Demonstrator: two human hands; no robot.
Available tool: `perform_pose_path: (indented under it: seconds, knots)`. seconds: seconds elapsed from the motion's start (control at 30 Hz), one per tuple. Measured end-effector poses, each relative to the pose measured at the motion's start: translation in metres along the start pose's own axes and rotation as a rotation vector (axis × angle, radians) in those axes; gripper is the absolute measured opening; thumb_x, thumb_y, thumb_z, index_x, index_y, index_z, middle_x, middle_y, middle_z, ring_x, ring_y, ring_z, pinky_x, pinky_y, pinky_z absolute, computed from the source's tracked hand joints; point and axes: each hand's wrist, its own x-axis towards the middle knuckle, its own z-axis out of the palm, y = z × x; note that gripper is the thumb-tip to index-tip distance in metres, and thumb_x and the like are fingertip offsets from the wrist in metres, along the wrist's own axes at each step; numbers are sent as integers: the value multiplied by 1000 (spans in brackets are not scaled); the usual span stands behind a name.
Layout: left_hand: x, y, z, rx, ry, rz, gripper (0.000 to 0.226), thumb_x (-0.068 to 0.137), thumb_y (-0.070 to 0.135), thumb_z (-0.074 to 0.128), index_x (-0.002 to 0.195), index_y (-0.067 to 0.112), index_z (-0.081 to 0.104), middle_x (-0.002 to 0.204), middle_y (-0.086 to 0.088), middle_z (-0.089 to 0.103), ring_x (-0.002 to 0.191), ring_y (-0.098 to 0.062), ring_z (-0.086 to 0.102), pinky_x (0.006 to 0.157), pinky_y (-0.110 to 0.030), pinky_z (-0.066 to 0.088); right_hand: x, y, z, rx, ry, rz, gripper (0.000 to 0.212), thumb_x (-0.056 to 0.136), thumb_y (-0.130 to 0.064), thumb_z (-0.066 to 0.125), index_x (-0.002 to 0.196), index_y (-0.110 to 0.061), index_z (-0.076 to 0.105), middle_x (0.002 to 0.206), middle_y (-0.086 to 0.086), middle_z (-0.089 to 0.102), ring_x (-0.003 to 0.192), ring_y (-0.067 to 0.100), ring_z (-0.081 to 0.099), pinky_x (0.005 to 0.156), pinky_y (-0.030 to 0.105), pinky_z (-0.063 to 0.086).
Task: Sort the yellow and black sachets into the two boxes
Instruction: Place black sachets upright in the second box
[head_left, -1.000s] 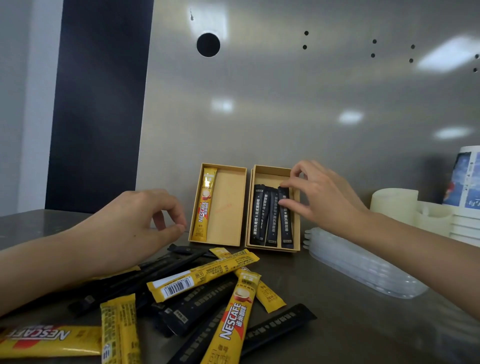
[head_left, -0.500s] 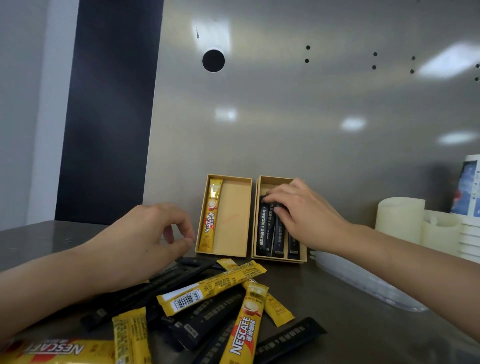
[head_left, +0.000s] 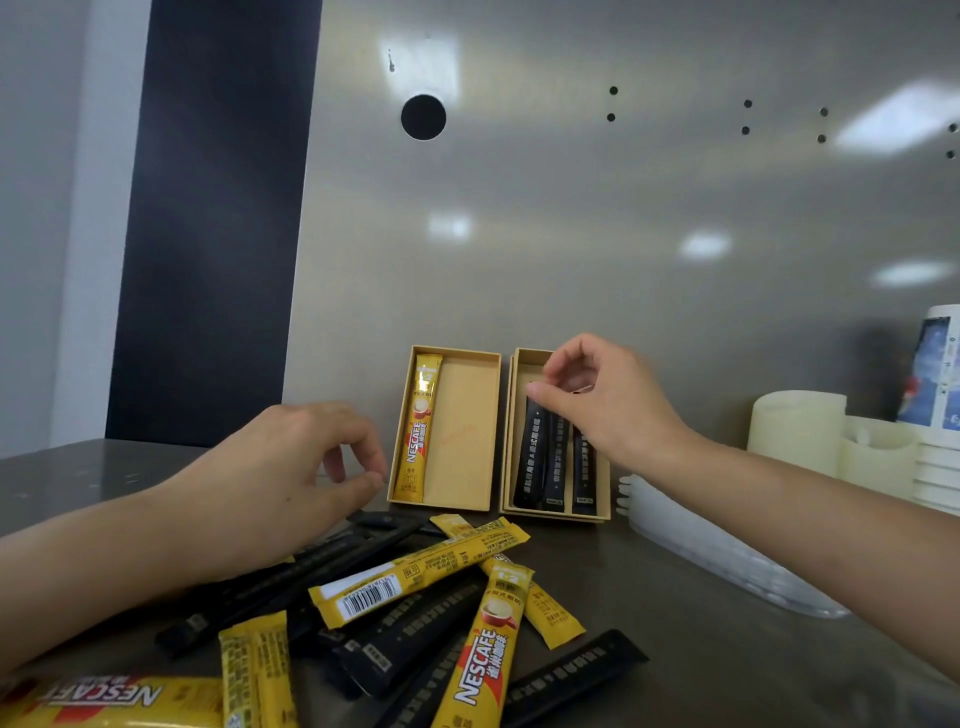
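Two open tan boxes stand side by side at the back of the metal counter. The left box (head_left: 467, 431) holds one yellow sachet (head_left: 418, 426) along its left wall. The right box (head_left: 525, 358) holds several black sachets (head_left: 553, 462) laid lengthwise. My right hand (head_left: 608, 405) hovers over the far end of that box, fingers loosely curled, thumb tip at the top end of the leftmost black sachet. My left hand (head_left: 270, 478) hangs loosely curled and holds nothing, above a mixed pile of yellow and black sachets (head_left: 415, 597) in front of the boxes.
A stack of translucent plastic lids (head_left: 727, 566) lies right of the boxes. Cream-coloured cups (head_left: 795, 431) and a stack of printed paper cups (head_left: 940, 374) stand at the far right. A steel wall with a round hole (head_left: 423, 117) rises right behind the boxes.
My right hand has lifted off the black sachets it was pressing flat and now sits higher at the box's far end. My left hand stayed over the pile.
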Motion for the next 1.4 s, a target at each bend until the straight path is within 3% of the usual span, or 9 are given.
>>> perform_pose_path:
  seconds: [0.27, 0.37, 0.47, 0.57, 0.7, 0.9, 1.13, 1.23, 1.4]
  knots:
    - [-1, 0, 0, -4, 3, -3, 6, 91, 39, 64, 85, 40, 66, 98, 25, 63, 97, 8, 57, 79, -19, 50, 2, 4, -15, -181, -480, 12, 18, 89, -36, 73, 97, -20, 73, 88, -2, 74, 78, 13, 72, 78, 37, 62]
    - [-1, 1, 0, -14, 16, -5, 7, 93, 39, 62, 86, 40, 65, 100, 30, 62, 98, 10, 56, 74, -17, 48, 6, 0, -21, -133, -301, -14, 19, 88, -37, 74, 97, -21, 73, 89, -1, 75, 83, 14, 71, 79, 37, 60]
    - [0, 6, -2, -40, -1, 10, 7, 95, 46, 56, 93, 44, 62, 110, 45, 50, 97, 15, 53, 65, -14, 46, 9, -12, -26, 165, -176, 10, 16, 90, -29, 71, 99, -14, 71, 75, -4, 71, 63, 6, 64, 62, 23, 52]
    - [0, 7, -1, -88, -19, -2, 27, 87, 61, 44, 105, 47, 57, 102, 34, 60, 96, 16, 53, 67, -11, 47, 2, -21, -19, 344, -272, 33, 9, 94, -19, 68, 98, -11, 69, 72, 0, 72, 62, 9, 64, 55, 20, 48]
    - [-1, 8, 0, -155, -85, -3, 44, 81, 70, 33, 119, 52, 45, 103, 24, 66, 101, 11, 57, 71, -18, 51, -16, -27, -5, 439, -431, 60, 9, 96, -16, 63, 103, -11, 67, 88, 5, 77, 81, 15, 73, 66, 24, 54]
    - [-4, 10, -2, -265, -68, 87, 16, 90, 53, 43, 95, 50, 58, 87, 12, 69, 81, -11, 67, 75, -38, 57, -39, -32, 18, 527, -621, 37, 16, 95, -14, 67, 108, -6, 63, 104, 13, 77, 95, 23, 74, 71, 28, 54]
    - [-4, 15, -3, -156, -138, 154, 15, 88, 55, 48, 90, 56, 63, 80, 29, 67, 77, -1, 63, 64, -14, 46, -49, -31, 24, 37, -389, -306, 18, 93, -38, 67, 107, -29, 75, 99, -15, 73, 95, 1, 66, 81, 16, 52]
    - [-5, 15, -3, -96, -114, 157, 10, 90, 49, 54, 91, 53, 64, 76, 38, 64, 75, 3, 62, 64, -11, 44, -55, -34, 32, -143, -385, -446, 20, 97, -39, 63, 109, -29, 75, 100, -15, 68, 97, 3, 62, 84, 30, 54]
    - [-3, 15, -3, -150, 29, 140, 25, 83, 60, 50, 104, 47, 57, 86, 28, 69, 79, 1, 64, 63, -14, 48, -48, -33, 28, -229, -191, -453, 21, 97, -41, 58, 105, -27, 71, 93, -14, 51, 89, 4, 51, 76, 22, 45]
